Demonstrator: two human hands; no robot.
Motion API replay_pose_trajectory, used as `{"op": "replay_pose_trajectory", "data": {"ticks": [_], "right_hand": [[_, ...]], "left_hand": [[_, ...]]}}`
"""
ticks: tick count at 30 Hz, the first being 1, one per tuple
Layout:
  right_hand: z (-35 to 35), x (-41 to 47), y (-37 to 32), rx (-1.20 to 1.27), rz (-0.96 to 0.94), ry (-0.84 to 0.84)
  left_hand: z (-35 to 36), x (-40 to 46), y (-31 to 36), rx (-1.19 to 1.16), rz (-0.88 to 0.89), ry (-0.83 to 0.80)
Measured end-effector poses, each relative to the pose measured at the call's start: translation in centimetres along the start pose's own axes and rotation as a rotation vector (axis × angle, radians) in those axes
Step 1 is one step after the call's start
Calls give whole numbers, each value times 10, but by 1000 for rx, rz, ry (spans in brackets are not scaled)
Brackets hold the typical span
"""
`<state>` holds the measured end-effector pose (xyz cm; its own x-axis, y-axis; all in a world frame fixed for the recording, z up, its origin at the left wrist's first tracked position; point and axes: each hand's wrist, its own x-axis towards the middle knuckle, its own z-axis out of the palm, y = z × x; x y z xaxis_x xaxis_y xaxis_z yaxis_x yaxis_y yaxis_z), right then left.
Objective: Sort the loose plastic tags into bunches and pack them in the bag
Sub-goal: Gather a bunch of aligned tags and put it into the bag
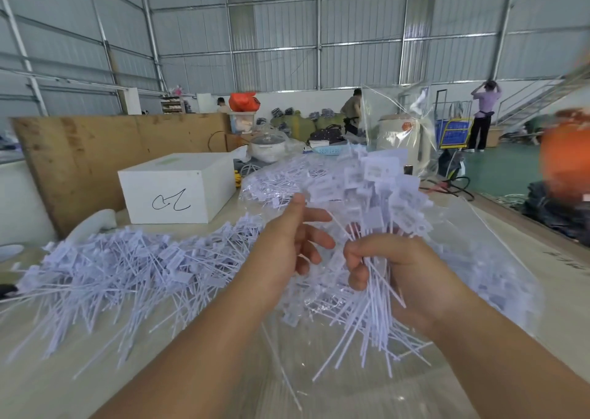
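Right hand (405,271) gripping tag bunch (380,195), left hand (287,243) open

1 head view: looks forward and down over table (79,370), close above both hands, warehouse behind.

The table (64,370) is a pale wood-grained surface that runs from the near edge away toward the far end. Across its left half lies a broad loose heap of white plastic tags (121,268), their thin tails fanning out toward the near edge. Behind that heap, toward the far left, stands a white box (178,188) with a black scribble on its near face. A clear plastic bag (498,259) spreads over the right side, more tags showing through it. At the far end stand a white lidded pot (267,149) and a cream kettle (404,144). Black cables (453,186) lie near the far right edge.
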<state>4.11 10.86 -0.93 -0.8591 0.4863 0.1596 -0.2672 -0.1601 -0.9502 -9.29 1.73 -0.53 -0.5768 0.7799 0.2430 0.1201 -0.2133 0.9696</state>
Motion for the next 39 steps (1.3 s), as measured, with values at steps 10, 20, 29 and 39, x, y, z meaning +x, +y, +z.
{"op": "replay_pose_trajectory", "data": {"ticks": [10,20,29,39], "right_hand": [[-4,-2,-5,178,131,-223],[-13,2,-11,104,9,11],[-6,-2,-3,-424,-62,34],[-10,2,-6,-87,-289,166]], "left_hand": [[-1,5,-9,104,-47,13],[-25,12,-11,124,78,210],[14,-8,-10,320,357,68],[19,-20,-13,382,105,-354]]}}
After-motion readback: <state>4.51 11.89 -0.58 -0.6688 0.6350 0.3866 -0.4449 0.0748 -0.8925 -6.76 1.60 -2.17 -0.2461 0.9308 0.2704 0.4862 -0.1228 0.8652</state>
